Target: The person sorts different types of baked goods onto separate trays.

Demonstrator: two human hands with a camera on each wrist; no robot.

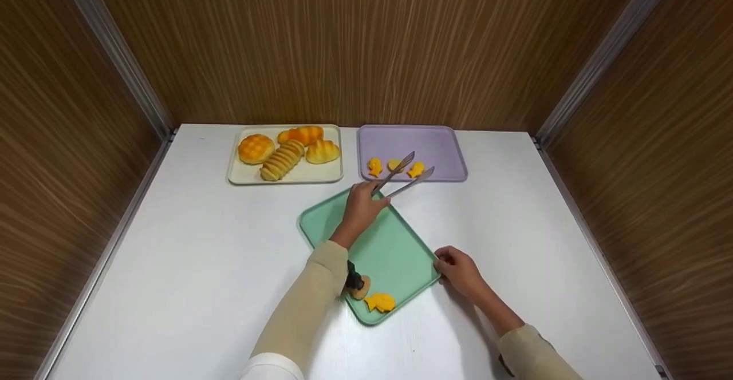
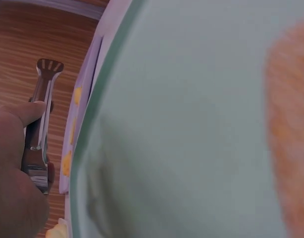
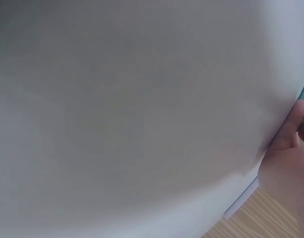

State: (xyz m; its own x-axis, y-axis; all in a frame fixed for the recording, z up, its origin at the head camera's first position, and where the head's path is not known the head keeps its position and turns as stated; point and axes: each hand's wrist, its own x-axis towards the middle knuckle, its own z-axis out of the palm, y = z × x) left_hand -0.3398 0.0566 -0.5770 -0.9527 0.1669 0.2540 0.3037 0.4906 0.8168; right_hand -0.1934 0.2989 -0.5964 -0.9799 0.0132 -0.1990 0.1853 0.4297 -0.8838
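Note:
My left hand (image 1: 362,207) grips metal tongs (image 1: 408,181) above the far end of a green tray (image 1: 395,248). The tips of the tongs stand apart over the purple tray (image 1: 421,142), close to small yellow pieces, some fish-shaped (image 1: 374,166). In the left wrist view the tongs (image 2: 40,119) lie along the fingers. At the green tray's right corner, my right hand (image 1: 459,270) pinches the rim between thumb and fingers. A yellow fish-shaped piece (image 1: 382,302) and a brown round piece (image 1: 359,288) lie at the tray's near corner, the latter partly covered by the black wrist camera.
A cream tray (image 1: 233,171) at the back left holds several breads, among them a round bun (image 1: 256,149) and a ridged roll (image 1: 282,161). Wood-patterned panels (image 1: 343,42) enclose the white table (image 1: 189,265) at the back and sides.

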